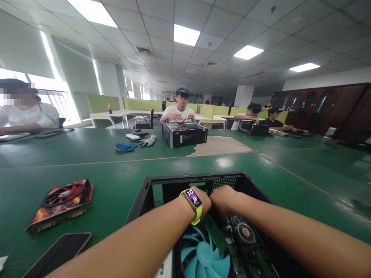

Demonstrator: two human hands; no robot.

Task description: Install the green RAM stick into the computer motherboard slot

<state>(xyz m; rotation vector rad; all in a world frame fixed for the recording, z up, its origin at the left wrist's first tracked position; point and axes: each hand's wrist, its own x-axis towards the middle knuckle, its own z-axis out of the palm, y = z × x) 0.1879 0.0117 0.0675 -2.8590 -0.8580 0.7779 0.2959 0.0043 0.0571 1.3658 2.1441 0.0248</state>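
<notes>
My left hand (204, 200), with a yellow-banded smart watch (193, 198) on its wrist, reaches into an open black computer case (191, 178). Its fingers are hidden behind the wrist. Beside it my right hand (224, 197) is curled closed inside the case, close to the left; whatever it grips is hidden. Just below both hands a green circuit board (216, 233) stands edge-up. Under that lies a large light-blue fan (205, 253). A smaller round cooler (245, 233) sits to the right on the dark boards inside the case.
A red and black graphics card (62, 204) and a dark phone (58, 253) lie left of the case on the green table (121, 175). Farther off are blue gloves (125, 147), pale gloves (147, 140) and another computer case (185, 135) before a person. More people sit around the table.
</notes>
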